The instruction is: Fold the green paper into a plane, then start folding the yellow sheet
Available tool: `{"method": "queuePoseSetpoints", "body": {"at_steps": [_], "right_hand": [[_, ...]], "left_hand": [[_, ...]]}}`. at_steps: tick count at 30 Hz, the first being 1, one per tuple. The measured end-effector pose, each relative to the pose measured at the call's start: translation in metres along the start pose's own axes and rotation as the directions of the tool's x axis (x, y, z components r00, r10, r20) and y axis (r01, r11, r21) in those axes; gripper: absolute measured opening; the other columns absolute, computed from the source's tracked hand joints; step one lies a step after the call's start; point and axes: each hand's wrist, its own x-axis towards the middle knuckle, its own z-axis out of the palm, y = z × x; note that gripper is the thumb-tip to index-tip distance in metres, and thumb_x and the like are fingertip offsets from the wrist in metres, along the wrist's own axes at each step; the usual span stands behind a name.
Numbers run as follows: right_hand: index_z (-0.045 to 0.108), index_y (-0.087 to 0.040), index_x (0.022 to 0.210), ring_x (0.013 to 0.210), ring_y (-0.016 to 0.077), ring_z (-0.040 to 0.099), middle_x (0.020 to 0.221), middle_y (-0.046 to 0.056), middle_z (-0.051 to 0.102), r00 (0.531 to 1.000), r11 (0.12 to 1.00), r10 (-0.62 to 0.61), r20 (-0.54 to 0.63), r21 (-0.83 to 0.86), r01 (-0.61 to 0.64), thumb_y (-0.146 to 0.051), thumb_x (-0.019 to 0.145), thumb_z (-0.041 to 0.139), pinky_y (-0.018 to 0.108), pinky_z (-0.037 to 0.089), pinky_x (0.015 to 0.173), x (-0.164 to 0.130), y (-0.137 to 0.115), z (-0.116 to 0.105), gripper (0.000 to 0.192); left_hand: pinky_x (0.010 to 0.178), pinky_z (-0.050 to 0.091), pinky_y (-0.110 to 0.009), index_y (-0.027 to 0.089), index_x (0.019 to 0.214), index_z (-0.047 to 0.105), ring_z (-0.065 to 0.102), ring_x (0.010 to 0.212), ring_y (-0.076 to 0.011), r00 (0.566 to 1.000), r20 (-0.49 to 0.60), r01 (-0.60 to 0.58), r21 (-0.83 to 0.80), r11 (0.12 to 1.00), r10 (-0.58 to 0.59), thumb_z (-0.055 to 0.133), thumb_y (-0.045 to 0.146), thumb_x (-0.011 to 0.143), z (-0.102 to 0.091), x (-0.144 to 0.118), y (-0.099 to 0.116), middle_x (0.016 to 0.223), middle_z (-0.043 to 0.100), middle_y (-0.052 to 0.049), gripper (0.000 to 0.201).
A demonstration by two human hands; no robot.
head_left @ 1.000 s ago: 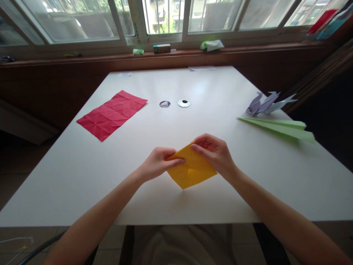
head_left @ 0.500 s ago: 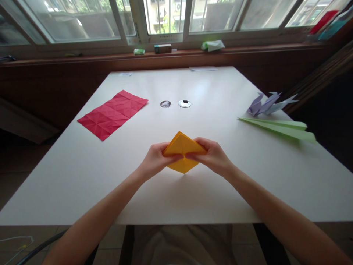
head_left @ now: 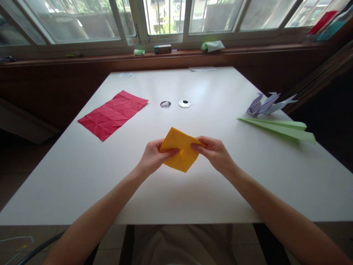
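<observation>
Left hand (head_left: 152, 157) and right hand (head_left: 213, 152) pinch folded yellow paper (head_left: 179, 149) from either side — thumbs on top, fingers curled beneath, both closed on it. Paper held just above white table (head_left: 82, 176), near front edge, centre. Creased red sheet (head_left: 112, 114) lies flat, far left. Two round metal caps (head_left: 175, 104) set in tabletop beyond hands. Green paper plane (head_left: 278, 127) at right edge — lilac paper birds (head_left: 266, 103) just behind it. Window sill (head_left: 176, 53) beyond holds small boxes.
</observation>
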Motion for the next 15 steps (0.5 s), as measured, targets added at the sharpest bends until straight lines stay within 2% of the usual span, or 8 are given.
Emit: {"method": "queuePoseSetpoints", "body": {"at_steps": [3,7,15], "right_hand": [[0.064,-0.018,0.079,0.07,0.0143,0.057,0.075,0.001,0.063,0.998,0.999,0.01,-0.064,0.039,-0.008,-0.037,0.074,0.062,0.026,0.047,0.062,0.0011,-0.0014,0.0005,0.02],[0.062,-0.017,0.067,0.059,0.0112,0.055,0.063,0.0,0.061,0.987,0.999,0.017,-0.158,0.041,-0.011,-0.039,0.07,0.066,0.023,0.047,0.054,0.002,-0.0027,-0.0007,0.023],[0.063,-0.017,0.066,0.06,0.0138,0.06,0.067,0.002,0.064,0.99,0.992,0.03,-0.141,0.122,-0.013,-0.049,0.074,0.059,0.027,0.053,0.056,0.0015,-0.0009,-0.0022,0.033]], "left_hand": [[0.059,0.044,-0.026,0.015,0.078,0.065,0.058,0.07,-0.0186,0.999,-0.026,0.02,-0.024,1.0,-0.02,0.074,0.038,0.059,-0.0002,0.0005,0.0007,0.073,0.062,-0.002,0.031],[0.059,0.044,-0.026,0.015,0.079,0.065,0.059,0.071,-0.0187,0.999,-0.023,0.048,-0.061,0.997,-0.049,0.075,0.038,0.058,-0.0005,0.0018,0.001,0.074,0.063,-0.002,0.033],[0.06,0.043,-0.024,0.016,0.077,0.065,0.06,0.072,-0.0181,0.994,-0.015,0.106,-0.101,0.989,-0.109,0.076,0.034,0.057,-0.0009,0.0021,0.0025,0.075,0.064,-0.002,0.03]]}}
